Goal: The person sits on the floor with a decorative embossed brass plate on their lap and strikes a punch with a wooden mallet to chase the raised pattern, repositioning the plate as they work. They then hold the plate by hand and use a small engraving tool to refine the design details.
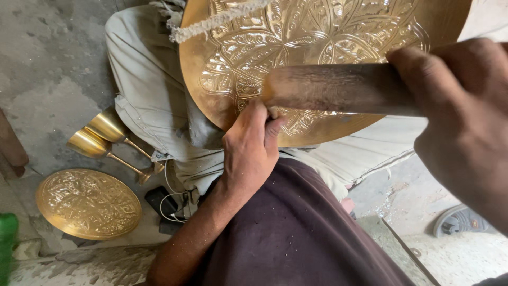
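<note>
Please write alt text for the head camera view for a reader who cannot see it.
A person's left hand steadies a large round engraved brass plate on their lap while the right hand grips a dark wooden handle over it. Two brass goblets and a smaller engraved brass plate lie on the concrete floor.

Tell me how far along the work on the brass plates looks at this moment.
Done: a finished-looking engraved plate lies on the floor beside two brass goblets. In hand: the left hand steadies the rim of a large engraved plate on the lap, and the right hand has its grip around a wooden tool over it. Left: the pattern already covers most of the visible face; how much remains cannot be told.
</note>
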The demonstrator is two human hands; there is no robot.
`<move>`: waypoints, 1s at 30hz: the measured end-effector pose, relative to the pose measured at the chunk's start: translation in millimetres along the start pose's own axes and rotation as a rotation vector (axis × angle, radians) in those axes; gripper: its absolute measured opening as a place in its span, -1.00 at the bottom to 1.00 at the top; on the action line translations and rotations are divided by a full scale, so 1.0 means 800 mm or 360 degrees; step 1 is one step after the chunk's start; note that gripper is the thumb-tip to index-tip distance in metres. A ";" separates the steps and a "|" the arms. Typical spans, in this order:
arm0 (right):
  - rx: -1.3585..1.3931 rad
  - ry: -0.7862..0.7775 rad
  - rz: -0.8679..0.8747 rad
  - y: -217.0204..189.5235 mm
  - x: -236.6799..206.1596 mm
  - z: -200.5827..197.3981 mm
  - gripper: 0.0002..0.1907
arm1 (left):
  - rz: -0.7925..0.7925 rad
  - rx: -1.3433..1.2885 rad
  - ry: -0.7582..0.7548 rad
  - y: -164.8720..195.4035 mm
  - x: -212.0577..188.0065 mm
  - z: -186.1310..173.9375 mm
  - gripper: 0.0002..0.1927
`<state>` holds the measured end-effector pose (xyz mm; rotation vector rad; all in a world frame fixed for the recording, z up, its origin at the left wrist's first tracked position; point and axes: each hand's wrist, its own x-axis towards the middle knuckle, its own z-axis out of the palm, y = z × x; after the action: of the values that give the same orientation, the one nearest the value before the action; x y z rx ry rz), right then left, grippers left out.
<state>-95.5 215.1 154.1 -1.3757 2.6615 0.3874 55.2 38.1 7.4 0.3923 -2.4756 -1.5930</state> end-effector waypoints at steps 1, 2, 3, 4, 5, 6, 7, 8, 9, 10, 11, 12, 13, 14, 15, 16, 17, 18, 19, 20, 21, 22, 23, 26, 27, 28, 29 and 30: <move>0.0068 0.0047 0.0002 0.001 0.000 -0.001 -0.46 | 0.0018 0.0002 0.0030 0.000 -0.001 0.000 -0.74; 0.0211 0.0092 0.0029 0.001 0.001 -0.001 -0.46 | 0.0038 0.0006 0.0067 0.000 -0.001 0.000 -0.74; 0.0359 0.0140 0.0064 0.002 0.002 -0.001 -0.46 | 0.0027 -0.0008 0.0071 -0.001 -0.002 0.000 -0.74; 0.0489 0.0176 0.0102 0.001 0.003 -0.001 -0.47 | 0.0011 -0.0019 0.0074 -0.001 -0.003 0.001 -0.73; 0.0507 0.0164 0.0114 0.001 0.004 -0.001 -0.47 | -0.0008 -0.0029 0.0075 -0.002 -0.004 0.001 -0.73; 0.0493 0.0151 0.0128 -0.001 0.005 -0.001 -0.47 | -0.0012 -0.0008 0.0083 -0.003 -0.006 0.001 -0.73; 0.0419 0.0140 0.0106 -0.001 0.006 -0.002 -0.48 | -0.0014 0.0011 0.0088 -0.004 -0.007 0.002 -0.72; 0.0371 0.0130 0.0078 -0.002 0.007 -0.003 -0.48 | -0.0015 0.0029 0.0089 -0.005 -0.008 0.003 -0.72; 0.0360 0.0143 0.0053 -0.002 0.008 -0.004 -0.48 | -0.0006 0.0041 0.0088 -0.005 -0.009 0.004 -0.72; 0.0357 0.0148 0.0038 0.000 0.009 -0.005 -0.49 | 0.0004 0.0055 0.0089 -0.006 -0.010 0.005 -0.72; 0.0349 0.0140 0.0020 -0.001 0.010 -0.005 -0.49 | 0.0013 0.0068 0.0092 -0.007 -0.010 0.006 -0.73; 0.0359 0.0127 0.0018 0.002 0.010 -0.006 -0.49 | 0.0002 0.0055 0.0065 -0.008 -0.009 0.007 -0.73; 0.0337 0.0124 -0.0003 0.002 0.010 -0.004 -0.50 | -0.0011 0.0042 0.0039 -0.009 -0.008 0.007 -0.73; 0.0315 0.0121 -0.0024 0.004 0.010 -0.003 -0.50 | -0.0025 0.0029 0.0015 -0.010 -0.006 0.007 -0.73; 0.0545 0.0162 0.0068 0.004 0.011 0.002 -0.54 | -0.0019 0.0001 0.0010 -0.010 -0.006 0.007 -0.74; 0.0533 0.0149 0.0083 0.004 0.009 0.005 -0.54 | -0.0011 -0.0026 0.0005 -0.009 -0.005 0.005 -0.75; 0.0522 0.0136 0.0098 0.005 0.007 0.008 -0.54 | -0.0002 -0.0053 -0.0001 -0.009 -0.004 0.005 -0.75; 0.0269 0.0068 0.0036 0.007 0.003 0.008 -0.49 | -0.0009 -0.0015 -0.0015 -0.008 -0.003 0.005 -0.74; 0.0291 0.0051 0.0050 0.007 0.001 0.011 -0.48 | -0.0016 0.0023 -0.0028 -0.007 -0.003 0.005 -0.74; 0.0314 0.0035 0.0064 0.008 -0.002 0.012 -0.46 | -0.0027 0.0062 -0.0043 -0.006 -0.002 0.005 -0.73; 0.0612 0.0062 0.0157 0.007 -0.002 0.016 -0.49 | -0.0026 0.0031 -0.0046 -0.006 -0.002 0.005 -0.74; 0.0771 0.0095 0.0212 0.006 -0.004 0.016 -0.51 | -0.0026 -0.0004 -0.0049 -0.005 -0.003 0.005 -0.75; 0.0932 0.0134 0.0265 0.006 -0.004 0.016 -0.54 | -0.0023 -0.0038 -0.0047 -0.005 -0.003 0.005 -0.75; 0.0653 0.0175 0.0174 0.002 -0.002 0.009 -0.55 | -0.0028 0.0094 -0.0061 -0.007 -0.002 0.005 -0.69; 0.0313 0.0116 0.0069 0.003 0.000 0.004 -0.53 | -0.0034 0.0048 -0.0039 -0.007 -0.002 0.006 -0.72; 0.0180 0.0109 0.0036 0.002 0.002 -0.001 -0.54 | -0.0036 -0.0001 -0.0020 -0.006 -0.001 0.006 -0.75; 0.0048 0.0104 0.0002 0.001 0.004 -0.006 -0.54 | -0.0040 -0.0055 -0.0006 -0.005 -0.002 0.006 -0.76; -0.0009 0.0104 -0.0024 0.000 0.006 -0.009 -0.55 | -0.0013 -0.0039 0.0009 -0.004 -0.003 0.006 -0.76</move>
<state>-98.1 209.3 159.5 -1.4336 2.7019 0.3548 56.1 41.9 2.7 0.4031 -2.4513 -1.6212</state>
